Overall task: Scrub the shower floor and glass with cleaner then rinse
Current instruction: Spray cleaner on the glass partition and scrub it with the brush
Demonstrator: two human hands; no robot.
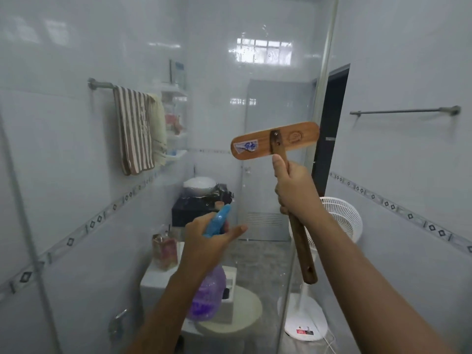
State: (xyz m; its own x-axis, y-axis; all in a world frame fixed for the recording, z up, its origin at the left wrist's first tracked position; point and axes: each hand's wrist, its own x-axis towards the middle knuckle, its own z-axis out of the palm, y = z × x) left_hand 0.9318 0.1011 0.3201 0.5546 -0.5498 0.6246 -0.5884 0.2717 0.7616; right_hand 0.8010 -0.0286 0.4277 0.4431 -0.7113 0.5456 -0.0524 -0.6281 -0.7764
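Left hand [207, 242] grips a spray bottle [207, 295], right hand [296, 187] a wooden brush [275, 144] raised to the shower glass [217, 98]; best to spray evenly first, then overlap strokes.

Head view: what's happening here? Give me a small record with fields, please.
Place: bathroom, seen through a shower glass panel
Left hand: holds a spray bottle, purple body, blue trigger
Right hand: grips the handle of a wooden brush, head raised toward the glass
Brush touching glass: cannot tell
Beyond the glass: striped towel, toilet, white fan
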